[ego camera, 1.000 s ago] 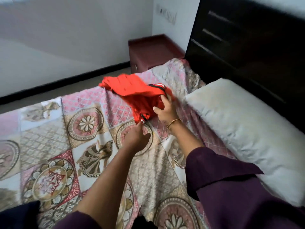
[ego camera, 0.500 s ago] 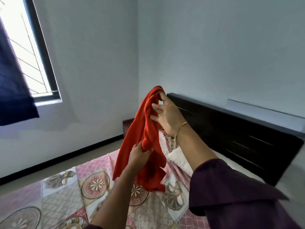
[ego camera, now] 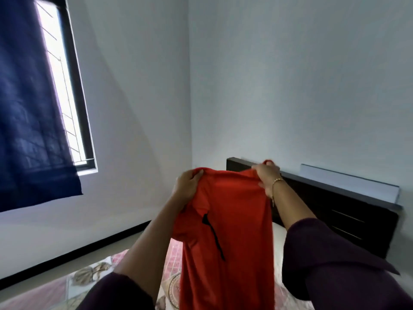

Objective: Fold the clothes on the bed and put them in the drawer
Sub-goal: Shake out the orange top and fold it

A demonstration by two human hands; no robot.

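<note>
A red garment (ego camera: 232,231) with a thin black trim line hangs spread in the air above the bed (ego camera: 89,276). My left hand (ego camera: 187,186) grips its top left edge. My right hand (ego camera: 266,177), with a gold bangle at the wrist, grips the top right edge. The cloth is stretched between both hands and falls out of the bottom of the view. No drawer is visible.
The patterned bedspread shows at the lower left, and a white pillow (ego camera: 279,233) peeks out behind the garment. A dark headboard (ego camera: 335,211) runs along the right wall. A window (ego camera: 64,86) with a dark blue curtain (ego camera: 29,108) is at the left.
The garment was lifted off the bed and bunched in both hands; now the hands have moved apart and hold it spread by its top edge. The view has tilted up.
</note>
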